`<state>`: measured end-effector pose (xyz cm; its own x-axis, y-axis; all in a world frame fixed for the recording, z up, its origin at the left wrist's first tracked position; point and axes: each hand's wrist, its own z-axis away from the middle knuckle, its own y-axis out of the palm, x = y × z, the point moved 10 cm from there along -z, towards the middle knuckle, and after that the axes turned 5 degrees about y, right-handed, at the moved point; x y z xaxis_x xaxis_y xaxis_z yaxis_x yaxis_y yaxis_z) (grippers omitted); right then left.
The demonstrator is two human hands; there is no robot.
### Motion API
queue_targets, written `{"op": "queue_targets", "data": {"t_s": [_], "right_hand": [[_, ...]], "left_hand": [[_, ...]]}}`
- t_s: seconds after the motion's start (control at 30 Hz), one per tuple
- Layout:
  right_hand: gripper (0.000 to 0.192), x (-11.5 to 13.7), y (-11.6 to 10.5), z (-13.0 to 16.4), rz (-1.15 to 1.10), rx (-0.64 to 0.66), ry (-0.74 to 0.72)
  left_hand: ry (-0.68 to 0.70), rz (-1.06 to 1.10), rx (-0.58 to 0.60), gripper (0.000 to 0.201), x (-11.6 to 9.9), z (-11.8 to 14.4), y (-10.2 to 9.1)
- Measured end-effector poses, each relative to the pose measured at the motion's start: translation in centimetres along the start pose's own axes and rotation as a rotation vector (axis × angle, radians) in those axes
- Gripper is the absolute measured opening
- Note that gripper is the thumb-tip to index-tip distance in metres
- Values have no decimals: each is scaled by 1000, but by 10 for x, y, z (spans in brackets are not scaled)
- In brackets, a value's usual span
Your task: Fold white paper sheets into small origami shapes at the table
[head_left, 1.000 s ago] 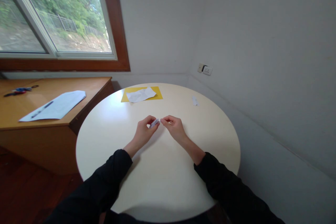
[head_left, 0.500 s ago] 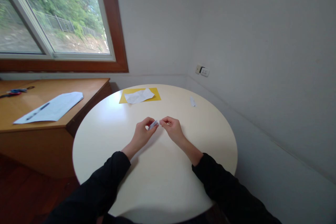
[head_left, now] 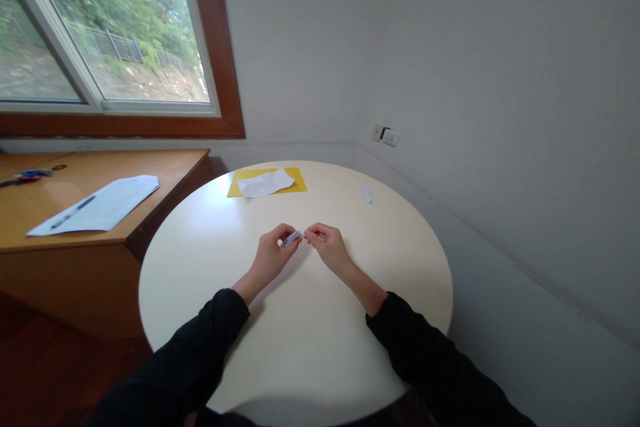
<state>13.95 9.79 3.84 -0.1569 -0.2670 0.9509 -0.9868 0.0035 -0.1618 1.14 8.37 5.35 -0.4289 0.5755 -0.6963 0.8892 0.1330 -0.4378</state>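
Note:
Above the middle of the round white table (head_left: pixel 305 327), my left hand (head_left: pixel 273 248) pinches a small folded piece of white paper (head_left: pixel 291 239) between thumb and fingers. My right hand (head_left: pixel 327 244) is just to its right, thumb and fingertips pressed together at the paper's right end. A tiny white bit shows at those fingertips, too small to make out fully. The fingers of both hands cover part of the paper.
A creased white sheet (head_left: pixel 265 183) lies on a yellow sheet (head_left: pixel 300 180) at the table's far side. A small paper scrap (head_left: pixel 367 195) is at the far right. On the wooden desk (head_left: pixel 175 167) at left are white paper (head_left: pixel 115 203), a pen (head_left: pixel 73 212) and scissors (head_left: pixel 33 175).
Almost nothing differs. Both hands stay in place around the folded paper, which has tilted very slightly.

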Motion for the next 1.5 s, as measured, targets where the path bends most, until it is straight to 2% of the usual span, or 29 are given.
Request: {"op": "queue_targets", "data": {"t_s": [0.37,0.57,0.67,0.8,0.93,1.1,1.23,1.5], "right_hand": [[17,-4,1,-2,-51,1,9],[17,-8,1,-3,-86,-1,24],[18,-13,-1,-5,-123,-12,61],[22,-26,-6,-7,-210,-46,167],[20,-25,-8,-7,-220,-52,160],[23,-10,3,-5,-148,26,19],[27,-10,9,-3,-92,68,-2],[18,1,8,2,8,61,-80]], "left_hand": [[1,24,-7,10,-5,-1,-2],[-67,113,-42,12,-3,-4,-4],[-196,249,-31,17,11,-5,3],[-481,574,-4,27,38,3,19],[-662,808,117,27,43,12,38],[-687,888,195,23,40,16,46],[-661,891,229,24,38,16,49],[-669,869,197,26,42,15,46]]}}
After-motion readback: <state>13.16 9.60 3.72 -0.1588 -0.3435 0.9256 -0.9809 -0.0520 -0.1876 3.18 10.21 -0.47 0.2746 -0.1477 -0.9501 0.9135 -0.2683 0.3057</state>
